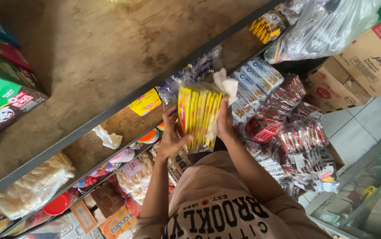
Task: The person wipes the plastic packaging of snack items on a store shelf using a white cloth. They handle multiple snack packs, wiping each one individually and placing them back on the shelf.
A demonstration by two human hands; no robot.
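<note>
Both hands' fingers (175, 144) apparently clasp yellow snack bundle (198, 116) upright.

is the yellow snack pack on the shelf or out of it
Out: the yellow snack pack is held clear of the shelf, left hand and right hand gripping its sides.

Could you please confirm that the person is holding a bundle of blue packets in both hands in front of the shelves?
Not quite: the packets are yellow, not blue, wrapped in clear plastic. The head view shows the left hand and the right hand gripping the bundle on either side, in front of the shelves. The blue packets lie stacked on a shelf behind it.
</note>
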